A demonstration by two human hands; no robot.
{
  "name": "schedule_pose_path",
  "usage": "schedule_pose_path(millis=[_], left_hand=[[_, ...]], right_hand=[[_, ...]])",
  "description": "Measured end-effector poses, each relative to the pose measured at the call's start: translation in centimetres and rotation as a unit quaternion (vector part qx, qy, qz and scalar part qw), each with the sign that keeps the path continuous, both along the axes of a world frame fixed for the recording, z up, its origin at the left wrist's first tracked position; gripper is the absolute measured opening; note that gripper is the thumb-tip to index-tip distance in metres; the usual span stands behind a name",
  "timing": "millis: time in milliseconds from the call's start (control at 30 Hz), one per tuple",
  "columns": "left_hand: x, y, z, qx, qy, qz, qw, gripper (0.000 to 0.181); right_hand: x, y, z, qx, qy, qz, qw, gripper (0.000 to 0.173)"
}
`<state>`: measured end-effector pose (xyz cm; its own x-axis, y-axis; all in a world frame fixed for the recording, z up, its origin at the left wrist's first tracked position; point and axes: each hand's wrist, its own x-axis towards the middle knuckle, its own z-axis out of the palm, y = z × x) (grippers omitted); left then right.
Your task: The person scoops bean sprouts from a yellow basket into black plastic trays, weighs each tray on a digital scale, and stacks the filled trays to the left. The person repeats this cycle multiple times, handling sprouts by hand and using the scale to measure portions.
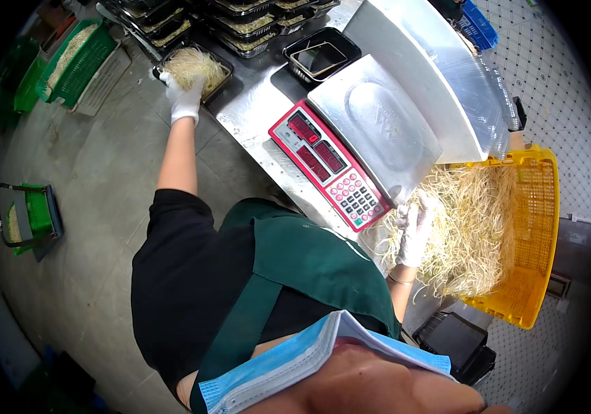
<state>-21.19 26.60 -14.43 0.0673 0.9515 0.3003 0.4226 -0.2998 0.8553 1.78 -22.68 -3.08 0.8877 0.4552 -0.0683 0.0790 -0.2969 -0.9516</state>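
Note:
My left hand (184, 98), in a white glove, grips the near edge of a black plastic tray (219, 92) at the left end of the metal table. Pale bean sprouts (194, 67) are heaped in that tray, and my fingers partly cover them. My right hand (413, 230), also gloved, is beside a large pile of sprouts (469, 233), its fingers apart. That pile spills from a tipped yellow plastic crate (533, 233). Between my hands stands a red digital scale (326, 165) with lit displays and a bare metal pan (378, 119).
Stacked trays of sprouts (246, 26) stand at the table's back. A black tray (321, 54) sits behind the scale. Clear plastic lids (474, 98) lie beyond a white bin wall (409, 62). Black trays (453, 339) are low at right; a green basket (70, 62) stands left.

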Motion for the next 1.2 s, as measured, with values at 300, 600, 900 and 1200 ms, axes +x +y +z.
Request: schedule_pose_path(millis=[300,600,900,1200], left_hand=[[3.6,3.0,5.2,-0.093,0.433,-0.013,0.897,0.069],[-1.1,10.4,-0.9,0.190,0.526,-0.043,0.828,0.064],[10.1,-20.8,10.0,0.194,-0.080,-0.382,0.900,0.038],[18.1,-47.2,0.4,-0.314,0.193,-0.802,0.469,0.032]], right_hand=[[-2.6,-2.4,0.7,-0.115,-0.059,-0.045,0.991,0.047],[-2.6,-7.6,2.0,-0.248,-0.345,-0.188,0.886,0.054],[-3.3,-36.1,11.1,-0.731,-0.235,-0.511,0.386,0.063],[-4.0,-44.6,11.4,-0.598,-0.186,-0.451,0.635,0.032]])
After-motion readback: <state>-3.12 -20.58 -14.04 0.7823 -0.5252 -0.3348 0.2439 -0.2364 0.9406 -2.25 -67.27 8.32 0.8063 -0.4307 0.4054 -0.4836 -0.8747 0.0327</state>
